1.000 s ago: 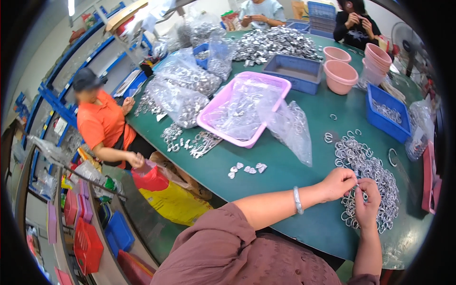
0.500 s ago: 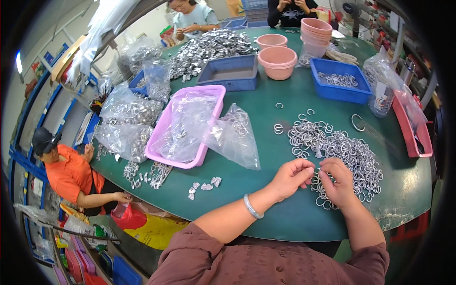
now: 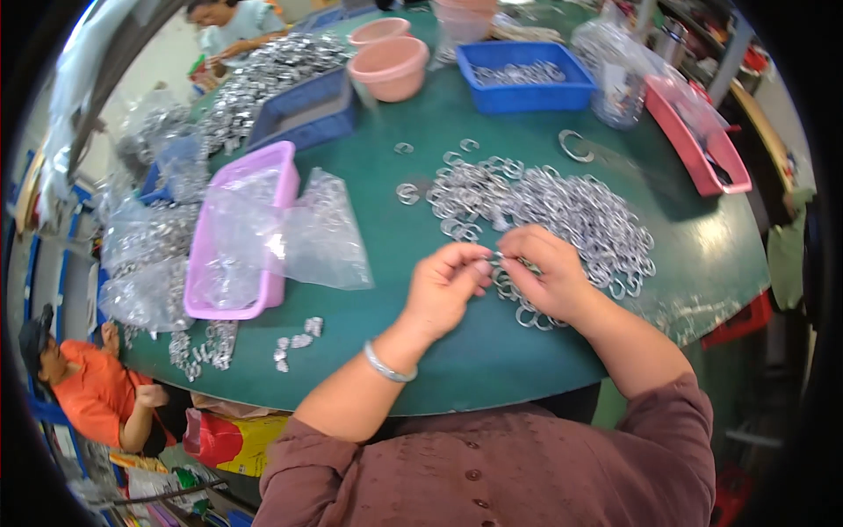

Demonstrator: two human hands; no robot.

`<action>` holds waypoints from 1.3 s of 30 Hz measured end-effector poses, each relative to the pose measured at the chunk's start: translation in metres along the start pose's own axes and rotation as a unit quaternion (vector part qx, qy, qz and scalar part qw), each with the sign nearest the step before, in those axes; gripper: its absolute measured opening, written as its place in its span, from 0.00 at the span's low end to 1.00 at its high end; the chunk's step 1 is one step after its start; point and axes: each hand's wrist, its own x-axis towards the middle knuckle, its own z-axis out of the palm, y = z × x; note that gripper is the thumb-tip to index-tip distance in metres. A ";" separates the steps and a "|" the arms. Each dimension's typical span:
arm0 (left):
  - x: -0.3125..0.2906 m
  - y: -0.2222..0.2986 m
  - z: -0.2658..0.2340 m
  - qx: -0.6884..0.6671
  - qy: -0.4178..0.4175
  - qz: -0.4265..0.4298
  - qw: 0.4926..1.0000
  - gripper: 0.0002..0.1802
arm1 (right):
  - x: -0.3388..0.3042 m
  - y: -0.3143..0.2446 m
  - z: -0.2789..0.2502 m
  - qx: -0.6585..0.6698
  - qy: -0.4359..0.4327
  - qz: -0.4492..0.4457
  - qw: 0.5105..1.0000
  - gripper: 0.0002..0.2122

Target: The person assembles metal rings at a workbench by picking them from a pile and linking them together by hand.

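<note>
My left hand [image 3: 446,285] and my right hand [image 3: 549,274] meet fingertip to fingertip over the near edge of a heap of silvery open rings [image 3: 575,215]. Both are closed in a pinch. Between them shows a small silvery metal piece [image 3: 499,255], mostly covered by the fingers, so its exact shape is unclear. A bracelet [image 3: 389,364] circles my left wrist. A few single rings [image 3: 407,193] lie apart from the heap, and a larger ring [image 3: 575,147] sits beyond it. Several small silvery ornaments [image 3: 299,341] rest on the green table [image 3: 395,321] left of my left hand.
A lilac basket [image 3: 198,263] with clear bags stands to the left, beside bagged metal parts [image 3: 145,290]. Farther back are pink tubs [image 3: 391,70], a blue tray [image 3: 527,98] of rings and a red bin [image 3: 694,140]. A person in orange [image 3: 92,386] is at left.
The view has swung to the right, so the table's things sit farther left. My fingertips have come together, with a small silvery piece now showing between them.
</note>
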 end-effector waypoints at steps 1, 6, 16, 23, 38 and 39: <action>-0.002 0.000 -0.002 -0.004 0.003 0.003 1.000 0.08 | 0.001 0.000 0.002 -0.007 -0.001 0.011 1.000 0.07; -0.001 -0.001 0.000 -0.013 0.001 -0.005 1.000 0.08 | -0.004 0.004 0.005 0.020 0.022 -0.013 0.999 0.05; -0.004 0.001 0.000 0.003 0.007 0.017 1.000 0.08 | -0.002 -0.002 0.002 0.011 0.011 -0.039 0.999 0.07; -0.002 0.000 -0.001 0.004 0.005 0.038 0.999 0.09 | -0.001 0.001 0.001 -0.005 -0.007 -0.050 0.999 0.07; -0.002 -0.001 -0.001 0.033 0.016 0.076 0.996 0.09 | -0.002 0.000 0.001 -0.019 -0.009 -0.041 0.999 0.07; -0.002 -0.001 -0.001 0.043 0.018 0.090 0.995 0.09 | -0.002 0.000 0.002 -0.017 -0.002 -0.038 0.999 0.07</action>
